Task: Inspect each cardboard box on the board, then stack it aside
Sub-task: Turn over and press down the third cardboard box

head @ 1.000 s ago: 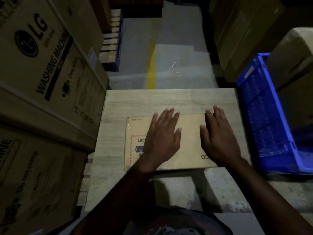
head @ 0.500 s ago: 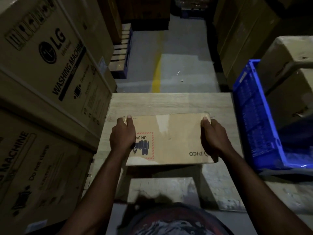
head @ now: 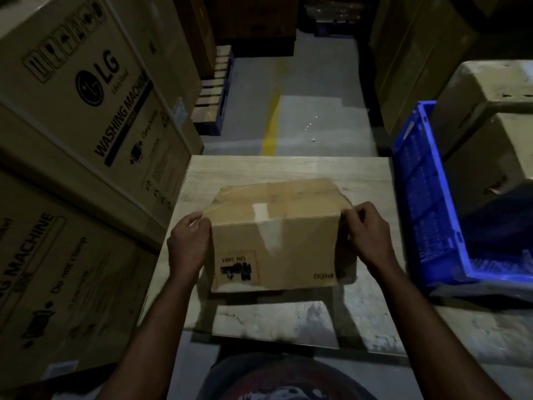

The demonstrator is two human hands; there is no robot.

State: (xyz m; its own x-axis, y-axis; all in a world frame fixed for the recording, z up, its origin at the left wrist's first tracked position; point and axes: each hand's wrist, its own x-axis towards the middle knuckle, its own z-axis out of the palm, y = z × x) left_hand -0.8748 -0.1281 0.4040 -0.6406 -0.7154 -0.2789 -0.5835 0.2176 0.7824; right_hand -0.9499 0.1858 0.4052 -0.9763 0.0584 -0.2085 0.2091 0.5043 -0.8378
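Note:
A brown cardboard box (head: pixel 277 235) with clear tape, a red-bordered label and a "pico" print is tipped toward me over the pale wooden board (head: pixel 288 168). Its taped face slopes away and its printed face is turned my way. My left hand (head: pixel 189 243) grips the box's left edge with curled fingers. My right hand (head: pixel 366 235) grips the right edge near the upper corner. I cannot tell whether the lower edge of the box still touches the board.
Tall washing machine cartons (head: pixel 80 116) stand close on the left. A blue plastic crate (head: pixel 429 197) sits right beside the board, with more cartons (head: pixel 490 116) behind it. Grey floor with a yellow line (head: pixel 272 125) and a pallet (head: pixel 213 93) lies ahead.
A second ago my hands lay flat on top of the box. They moved to its side edges, took hold, and tilted the box up toward me.

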